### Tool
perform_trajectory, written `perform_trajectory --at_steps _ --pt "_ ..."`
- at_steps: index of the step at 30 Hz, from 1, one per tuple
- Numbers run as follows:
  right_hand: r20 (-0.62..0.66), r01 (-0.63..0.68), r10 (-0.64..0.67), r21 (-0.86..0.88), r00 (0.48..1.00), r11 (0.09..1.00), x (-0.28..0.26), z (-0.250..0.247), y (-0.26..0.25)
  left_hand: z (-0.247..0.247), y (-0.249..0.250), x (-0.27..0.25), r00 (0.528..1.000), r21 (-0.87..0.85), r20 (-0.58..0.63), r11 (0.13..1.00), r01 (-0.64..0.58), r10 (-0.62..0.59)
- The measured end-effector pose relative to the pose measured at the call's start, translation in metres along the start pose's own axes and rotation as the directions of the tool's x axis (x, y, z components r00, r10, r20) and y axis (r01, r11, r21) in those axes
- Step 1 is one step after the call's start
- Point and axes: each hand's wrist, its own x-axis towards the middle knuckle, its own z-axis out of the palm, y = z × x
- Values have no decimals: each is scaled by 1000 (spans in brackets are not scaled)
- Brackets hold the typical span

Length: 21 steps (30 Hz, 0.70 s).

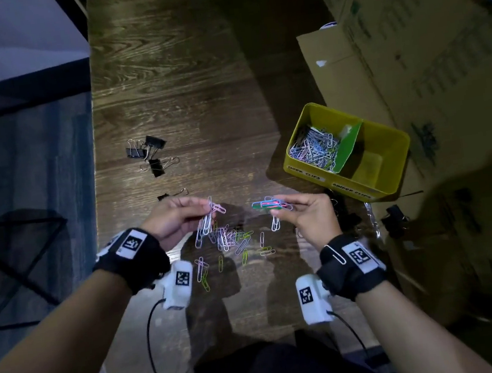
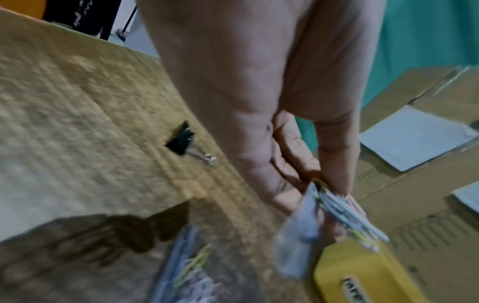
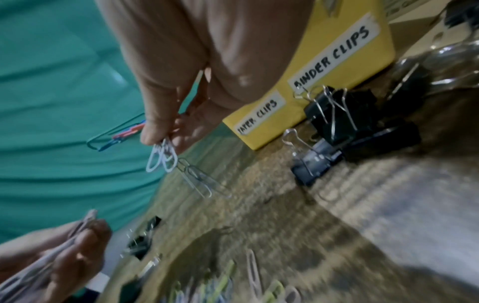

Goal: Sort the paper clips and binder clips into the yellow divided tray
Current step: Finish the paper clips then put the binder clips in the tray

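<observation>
The yellow divided tray stands at the right of the wooden table, a green divider across it. Its left compartment holds a heap of paper clips; the right one looks empty. My left hand pinches a bunch of paper clips above a loose pile of coloured paper clips. My right hand pinches another bunch of coloured clips, also seen as white clips hanging from its fingers. Black binder clips lie at the left, and others lie before the tray's labelled wall.
Flattened cardboard boxes cover the right side behind the tray. The table's left edge drops to a dark floor with a black wire stand. More black binder clips lie on the right near the cardboard.
</observation>
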Motion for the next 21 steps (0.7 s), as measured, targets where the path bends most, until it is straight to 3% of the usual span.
perform_trajectory --at_steps 6,13,18,21 --pt "-79 131 -121 131 989 983 1 -23 -47 65 66 18 985 -63 149 995 -82 91" --pt "-203 313 -276 186 940 931 18 -47 -98 166 109 64 968 -124 205 985 -122 146" --pt "-283 304 -244 193 928 933 53 -69 -112 212 97 98 982 96 68 978 -185 179" --pt "-374 238 -179 118 910 964 74 -75 -106 213 81 119 981 388 -1 904 -180 195"
